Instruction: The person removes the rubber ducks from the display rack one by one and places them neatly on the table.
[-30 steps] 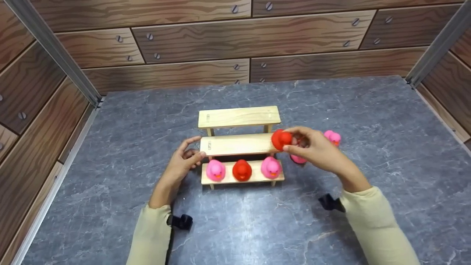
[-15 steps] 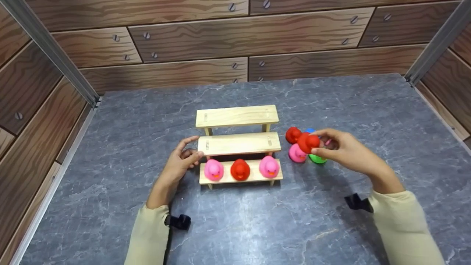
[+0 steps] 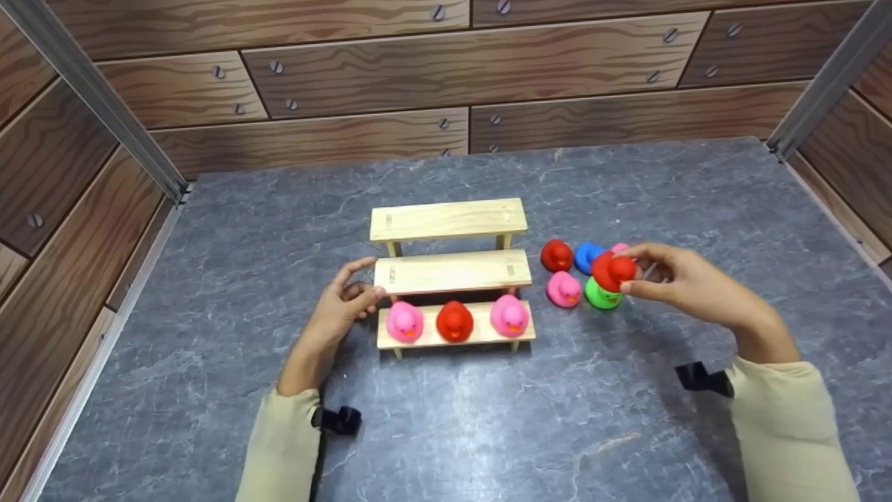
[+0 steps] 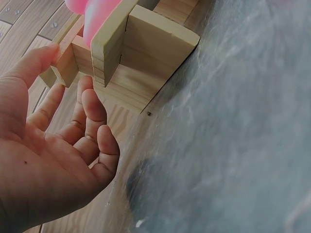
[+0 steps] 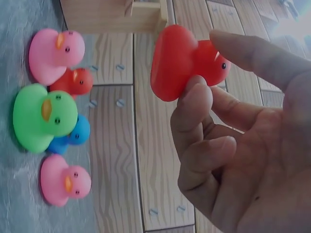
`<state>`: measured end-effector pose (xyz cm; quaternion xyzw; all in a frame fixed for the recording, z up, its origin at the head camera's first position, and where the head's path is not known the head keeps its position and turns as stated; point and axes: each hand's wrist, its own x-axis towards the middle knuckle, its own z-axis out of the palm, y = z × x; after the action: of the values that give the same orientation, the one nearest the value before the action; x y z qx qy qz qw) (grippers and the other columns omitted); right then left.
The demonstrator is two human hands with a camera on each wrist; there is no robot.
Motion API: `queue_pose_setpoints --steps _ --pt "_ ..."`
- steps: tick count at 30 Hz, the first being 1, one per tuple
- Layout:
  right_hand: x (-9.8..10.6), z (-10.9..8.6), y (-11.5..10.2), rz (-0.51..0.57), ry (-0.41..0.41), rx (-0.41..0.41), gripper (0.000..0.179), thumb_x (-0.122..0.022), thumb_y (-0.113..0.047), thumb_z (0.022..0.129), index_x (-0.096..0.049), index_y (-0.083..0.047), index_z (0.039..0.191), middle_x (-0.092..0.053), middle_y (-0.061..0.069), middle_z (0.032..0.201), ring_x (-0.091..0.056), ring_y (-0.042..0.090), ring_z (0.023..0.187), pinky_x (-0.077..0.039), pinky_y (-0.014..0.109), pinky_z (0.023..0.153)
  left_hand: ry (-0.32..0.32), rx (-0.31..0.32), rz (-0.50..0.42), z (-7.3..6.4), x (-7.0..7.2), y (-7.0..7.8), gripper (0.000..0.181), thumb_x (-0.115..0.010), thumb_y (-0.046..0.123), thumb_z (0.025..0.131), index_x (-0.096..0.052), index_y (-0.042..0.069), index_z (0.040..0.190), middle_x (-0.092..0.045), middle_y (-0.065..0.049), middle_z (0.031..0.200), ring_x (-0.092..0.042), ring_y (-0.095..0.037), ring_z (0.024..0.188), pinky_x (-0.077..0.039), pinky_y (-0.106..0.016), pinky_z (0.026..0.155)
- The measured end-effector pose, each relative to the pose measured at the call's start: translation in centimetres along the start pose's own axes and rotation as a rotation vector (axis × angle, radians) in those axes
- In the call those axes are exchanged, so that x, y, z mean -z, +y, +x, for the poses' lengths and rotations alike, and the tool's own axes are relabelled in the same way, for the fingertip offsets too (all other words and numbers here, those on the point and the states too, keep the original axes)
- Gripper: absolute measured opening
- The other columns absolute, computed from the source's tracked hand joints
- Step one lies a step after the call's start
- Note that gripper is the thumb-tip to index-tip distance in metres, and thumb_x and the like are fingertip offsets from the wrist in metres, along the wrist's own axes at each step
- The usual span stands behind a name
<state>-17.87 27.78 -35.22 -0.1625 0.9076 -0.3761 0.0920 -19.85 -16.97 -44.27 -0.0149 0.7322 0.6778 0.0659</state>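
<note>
"Start close in. What stands nearest the person?"

"The front wooden bench point(image 3: 482, 331), with a seated red toy duck point(image 3: 455, 323) between the left-end pink toy duck point(image 3: 404, 323) and the right-end pink toy duck point(image 3: 509, 316)."

"And the left hand point(image 3: 333, 312)?"

"At the left end of the middle wooden bench point(image 3: 453, 270), just behind. Thumb and forefinger pinch that end lightly; the other fingers curl loosely."

"So the right one's the busy one?"

"Yes, the right hand point(image 3: 686, 284) pinches the held red toy duck point(image 3: 613, 272) between thumb and fingers, off the table point(image 3: 460, 432), base down and head up."

"Which relation matters most?"

"The sideways one, I'd judge. The middle bench's long axis runs left to right, and its right end is the nearer one, straight off to that hand's left, well apart from the duck."

"Anything between?"

"The near pink toy duck point(image 3: 563, 289) and, farther back, the loose red toy duck point(image 3: 557, 256). The green toy duck point(image 3: 603, 294) sits about under the held one, with the blue toy duck point(image 3: 587, 256) and a half-hidden far pink toy duck point(image 5: 65, 180) behind."

"And beyond?"

"The back wooden bench point(image 3: 449, 219), then the plank-patterned wall point(image 3: 362, 77)."
</note>
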Motion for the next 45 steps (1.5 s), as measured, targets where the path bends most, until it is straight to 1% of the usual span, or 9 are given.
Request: queue_pose_setpoints --steps 5,10,14,17,23,32,39,45 --pt "0.6 -0.3 1.0 -0.008 -0.016 -0.013 0.036 -0.066 -0.022 0.092 -0.059 -0.005 0.123 -0.057 0.007 0.097 -0.052 0.009 0.078 -0.044 0.023 0.063 0.000 0.000 -0.002 0.0 0.0 0.0 0.053 -0.066 0.008 0.089 -0.047 0.014 0.139 -0.059 0.003 0.077 -0.051 -0.009 0.065 -0.042 -0.021 0.063" --pt "0.9 -0.4 2.1 -0.012 -0.042 -0.042 0.037 -0.066 -0.021 0.092 -0.058 -0.003 0.123 -0.057 0.008 0.098 -0.051 0.009 0.079 -0.044 0.023 0.064 -0.001 0.007 0.000 -0.1 0.0 0.1 0.054 -0.066 0.009 0.090 -0.047 0.017 0.139 -0.058 0.003 0.079 -0.051 -0.009 0.065 -0.043 -0.022 0.064" --pt "0.8 -0.2 2.8 -0.028 -0.064 -0.056 0.037 -0.066 -0.020 0.091 -0.058 -0.003 0.123 -0.057 0.009 0.100 -0.052 0.012 0.081 -0.044 0.023 0.066 -0.010 -0.001 0.013 -0.1 0.0 -0.1 0.053 -0.066 0.009 0.090 -0.047 0.016 0.139 -0.059 0.003 0.079 -0.050 -0.009 0.065 -0.042 -0.022 0.063" --pt "0.7 0.0 3.3 -0.035 -0.076 -0.051 0.038 -0.067 -0.020 0.091 -0.058 -0.002 0.123 -0.058 0.010 0.101 -0.052 0.013 0.083 -0.044 0.022 0.068 -0.011 -0.008 0.029 0.0 0.0 -0.2 0.053 -0.065 0.009 0.090 -0.047 0.015 0.139 -0.059 0.003 0.079 -0.050 -0.009 0.065 -0.042 -0.022 0.063" --pt "0.6 0.3 4.1 -0.036 -0.102 -0.065 0.038 -0.067 -0.019 0.090 -0.058 0.000 0.123 -0.059 0.010 0.103 -0.052 0.008 0.086 -0.045 0.022 0.071 -0.005 -0.005 0.024 0.0 0.0 -0.1 0.053 -0.066 0.009 0.090 -0.047 0.015 0.139 -0.059 0.003 0.078 -0.052 -0.009 0.065 -0.043 -0.022 0.064" --pt "1.1 0.3 5.1 -0.018 -0.122 -0.085 0.038 -0.066 -0.019 0.090 -0.058 0.001 0.122 -0.059 0.011 0.105 -0.051 0.006 0.087 -0.044 0.021 0.072 -0.003 -0.008 0.016 0.0 0.1 -0.1 0.053 -0.065 0.008 0.090 -0.047 0.014 0.139 -0.059 0.003 0.077 -0.052 -0.009 0.065 -0.043 -0.022 0.063" --pt "1.6 0.0 5.5 -0.016 -0.117 -0.113 0.038 -0.067 -0.023 0.090 -0.058 -0.004 0.121 -0.058 0.011 0.107 -0.052 0.009 0.090 -0.045 0.022 0.074 -0.005 -0.008 0.010 0.0 0.0 -0.1 0.054 -0.065 0.008 0.090 -0.047 0.015 0.140 -0.059 0.003 0.077 -0.052 -0.009 0.065 -0.043 -0.022 0.063" --pt "2.1 -0.4 6.1 -0.015 -0.111 -0.124 0.041 -0.067 -0.023 0.090 -0.057 -0.003 0.124 -0.058 0.011 0.106 -0.053 0.008 0.089 -0.045 0.022 0.074 -0.005 -0.012 0.011 -0.1 0.1 -0.1 0.053 -0.065 0.009 0.090 -0.047 0.015 0.139 -0.059 0.003 0.077 -0.051 -0.009 0.065 -0.043 -0.022 0.064"
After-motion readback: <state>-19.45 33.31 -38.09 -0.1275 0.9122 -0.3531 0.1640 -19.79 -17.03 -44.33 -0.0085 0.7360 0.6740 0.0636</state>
